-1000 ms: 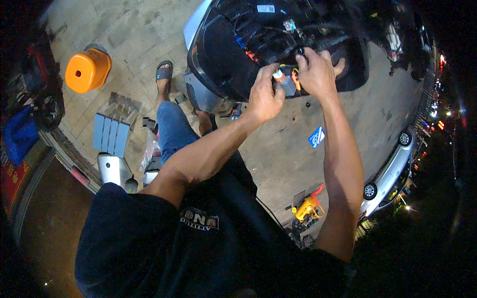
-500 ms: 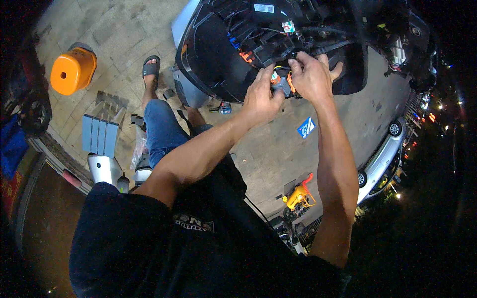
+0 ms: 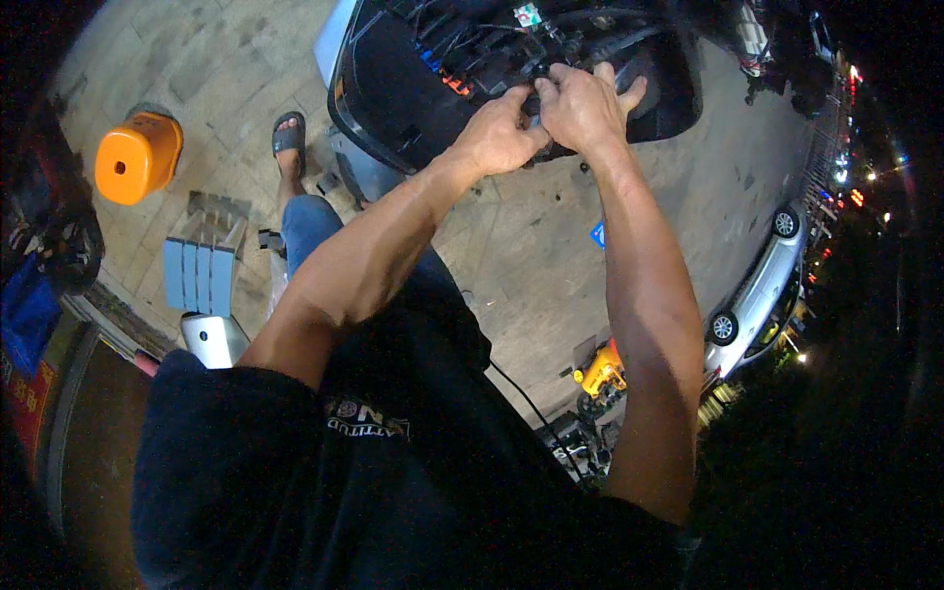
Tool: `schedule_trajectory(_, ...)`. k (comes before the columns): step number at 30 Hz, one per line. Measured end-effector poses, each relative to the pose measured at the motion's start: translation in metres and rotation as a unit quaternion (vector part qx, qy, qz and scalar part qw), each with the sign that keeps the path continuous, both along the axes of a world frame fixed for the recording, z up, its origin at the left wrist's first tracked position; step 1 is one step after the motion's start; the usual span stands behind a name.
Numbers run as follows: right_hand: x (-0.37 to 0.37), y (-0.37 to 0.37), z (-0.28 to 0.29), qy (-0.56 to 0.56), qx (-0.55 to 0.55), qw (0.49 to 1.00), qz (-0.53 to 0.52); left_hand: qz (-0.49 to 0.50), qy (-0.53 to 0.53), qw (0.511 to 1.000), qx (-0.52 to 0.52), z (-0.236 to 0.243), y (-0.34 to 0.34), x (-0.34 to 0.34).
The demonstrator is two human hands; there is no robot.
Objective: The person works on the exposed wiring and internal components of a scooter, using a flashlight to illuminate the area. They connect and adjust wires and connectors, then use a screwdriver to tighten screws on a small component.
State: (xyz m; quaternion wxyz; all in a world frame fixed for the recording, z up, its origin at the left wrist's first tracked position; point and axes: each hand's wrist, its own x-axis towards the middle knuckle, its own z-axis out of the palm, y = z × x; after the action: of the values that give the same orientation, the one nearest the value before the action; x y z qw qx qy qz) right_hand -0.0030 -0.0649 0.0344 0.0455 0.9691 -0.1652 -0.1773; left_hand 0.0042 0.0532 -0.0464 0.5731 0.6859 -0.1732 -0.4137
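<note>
Both hands meet at the rim of an open black vehicle body panel (image 3: 393, 128) with wiring inside. My left hand (image 3: 500, 133) is closed, its fingers curled in and thumb pressed toward the right hand; what they grip is hidden. Beside it, my right hand (image 3: 582, 106) pinches with thumb and forefinger at a small dark part I cannot make out, while its other fingers stick out to the right. Left of the hands lie an orange connector (image 3: 455, 86) and a blue connector (image 3: 427, 59) among black cables. A white-and-green connector (image 3: 528, 15) sits farther in.
An orange stool (image 3: 138, 157) stands on the paving at left, near a blue-grey slatted piece (image 3: 201, 275) and a silver-white cover (image 3: 212, 339). A sandalled foot (image 3: 288, 135) is beside the vehicle. A yellow machine (image 3: 602, 372) and a parked silver car (image 3: 757, 295) are at right.
The hands have drawn closer together, and the grey finned block seen between them is now covered. The view has shifted, so the vehicle and hands appear higher and farther left.
</note>
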Motion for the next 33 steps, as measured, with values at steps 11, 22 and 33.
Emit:
schedule_trajectory(11,-0.023,-0.023,-0.016,-0.191,0.123,0.97,0.082,0.02,0.123,0.992,-0.006,0.016,-0.001,0.003)
schedule_trajectory(22,-0.027,-0.025,-0.022,-0.236,0.084,0.962,0.106,0.02,0.151,0.988,-0.014,0.017,-0.002,0.002)
schedule_trajectory(33,-0.04,-0.008,-0.011,-0.266,0.073,0.958,0.082,0.008,0.175,0.985,0.007,0.021,-0.002,0.005)
